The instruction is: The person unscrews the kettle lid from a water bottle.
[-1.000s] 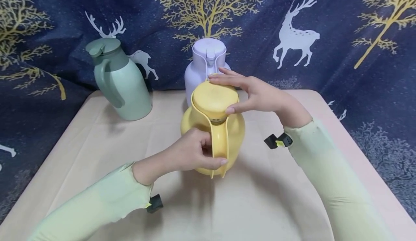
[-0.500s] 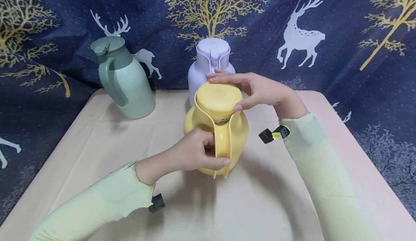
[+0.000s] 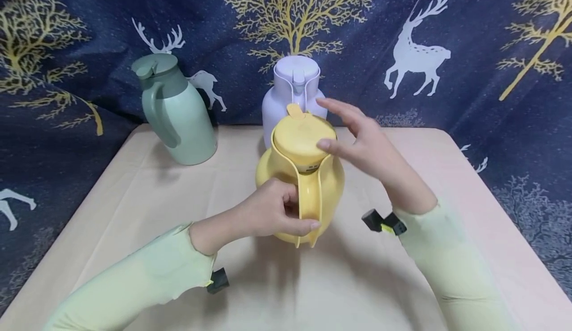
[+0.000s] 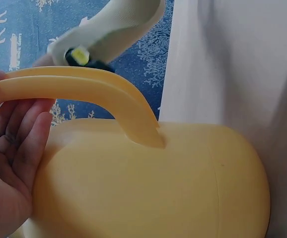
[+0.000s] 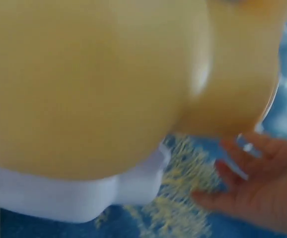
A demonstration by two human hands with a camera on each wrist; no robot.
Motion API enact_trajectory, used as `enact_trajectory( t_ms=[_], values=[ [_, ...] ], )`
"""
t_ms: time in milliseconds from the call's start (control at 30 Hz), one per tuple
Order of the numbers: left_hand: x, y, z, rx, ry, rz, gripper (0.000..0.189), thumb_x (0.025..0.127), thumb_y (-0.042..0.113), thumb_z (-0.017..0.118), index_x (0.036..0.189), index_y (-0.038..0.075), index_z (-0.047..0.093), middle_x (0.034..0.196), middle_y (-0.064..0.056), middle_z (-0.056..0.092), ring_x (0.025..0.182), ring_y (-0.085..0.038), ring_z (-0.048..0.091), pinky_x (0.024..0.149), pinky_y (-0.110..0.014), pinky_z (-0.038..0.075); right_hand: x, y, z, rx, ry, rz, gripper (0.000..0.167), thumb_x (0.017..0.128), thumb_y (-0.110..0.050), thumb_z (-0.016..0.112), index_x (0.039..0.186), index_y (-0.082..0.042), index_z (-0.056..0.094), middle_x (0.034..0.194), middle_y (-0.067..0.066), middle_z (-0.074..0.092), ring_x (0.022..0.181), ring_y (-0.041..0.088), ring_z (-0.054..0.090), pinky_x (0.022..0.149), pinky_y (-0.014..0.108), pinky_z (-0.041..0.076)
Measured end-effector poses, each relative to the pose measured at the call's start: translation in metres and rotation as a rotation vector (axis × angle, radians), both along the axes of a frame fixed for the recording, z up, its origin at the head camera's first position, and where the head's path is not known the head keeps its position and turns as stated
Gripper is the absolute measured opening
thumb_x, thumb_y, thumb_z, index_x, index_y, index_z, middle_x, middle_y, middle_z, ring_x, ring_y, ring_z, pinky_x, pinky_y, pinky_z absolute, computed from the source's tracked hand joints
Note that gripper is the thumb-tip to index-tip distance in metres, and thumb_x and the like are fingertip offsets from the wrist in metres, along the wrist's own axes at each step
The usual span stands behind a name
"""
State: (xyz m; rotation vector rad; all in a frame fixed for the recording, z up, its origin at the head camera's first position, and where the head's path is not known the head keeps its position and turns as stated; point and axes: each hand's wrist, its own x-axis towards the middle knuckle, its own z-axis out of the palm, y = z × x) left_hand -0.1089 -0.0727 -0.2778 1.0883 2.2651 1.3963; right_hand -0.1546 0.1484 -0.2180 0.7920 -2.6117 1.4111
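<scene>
A yellow thermal jug [image 3: 332, 192] stands in the middle of the head view, its handle facing me. My left hand [image 3: 268, 209] grips that handle, thumb across its outer side; in the left wrist view fingers [image 4: 27, 131] pass behind the handle [image 4: 79, 89]. My right hand [image 3: 368, 147] is at the right of the round yellow lid [image 3: 300, 140], fingers spread and lifted off it. The thumb overlaps the lid's right edge; whether it touches cannot be told. A small tab [image 3: 295, 111] shows at the lid's far side. Whether the jug's base touches the table is unclear.
Right behind the yellow jug stands a lavender jug [image 3: 274, 110], partly hidden. A green jug [image 3: 189, 125] stands at the back left of the cloth-covered table [image 3: 170, 192]. A dark blue curtain [image 3: 348, 78] with deer and trees hangs behind.
My right hand has come off the top of the lid and moved right, its fingers spreading, so the tab now shows. My left hand keeps its hold on the handle.
</scene>
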Motion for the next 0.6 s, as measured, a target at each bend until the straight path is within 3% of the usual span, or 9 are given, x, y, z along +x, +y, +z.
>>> enact_trajectory(
  t_ms=[100,267,367,600],
  values=[
    [0.000,0.001,0.001,-0.005,0.004,0.003,0.016,0.085,0.015,0.078,0.090,0.001,0.075,0.075,-0.004,0.074,0.068,0.003,0.059,0.066,-0.023,0.056,0.015,-0.008,-0.004,0.106,0.082,-0.096,0.074,0.088,-0.023,0.081,0.153,-0.010,0.048,0.161,0.013,0.044,0.154,0.030,0.033,0.126,0.055,0.027],
    [0.000,0.001,0.002,-0.021,0.004,0.011,0.016,0.084,0.016,0.078,0.089,0.002,0.075,0.074,-0.003,0.074,0.067,0.003,0.059,0.066,-0.022,0.056,0.018,-0.015,-0.009,0.105,0.165,-0.138,0.071,0.083,-0.018,0.086,0.145,-0.004,0.056,0.150,0.015,0.057,0.147,0.030,0.041,0.124,0.051,0.030],
    [-0.001,0.001,0.000,-0.019,0.010,0.007,0.016,0.085,0.017,0.078,0.089,0.002,0.075,0.074,-0.003,0.074,0.068,0.002,0.059,0.066,-0.023,0.056,0.013,-0.013,-0.008,0.091,0.163,-0.099,0.067,0.083,-0.014,0.086,0.143,-0.003,0.059,0.148,0.015,0.059,0.145,0.030,0.043,0.124,0.050,0.031],
    [-0.001,0.001,0.000,-0.007,0.003,-0.003,0.015,0.084,0.015,0.078,0.090,0.002,0.075,0.075,-0.003,0.074,0.069,0.002,0.059,0.067,-0.023,0.056,-0.008,0.003,-0.002,0.140,0.093,0.090,0.067,0.085,-0.008,0.082,0.147,-0.007,0.055,0.153,0.012,0.054,0.149,0.028,0.040,0.126,0.052,0.026]
  ],
)
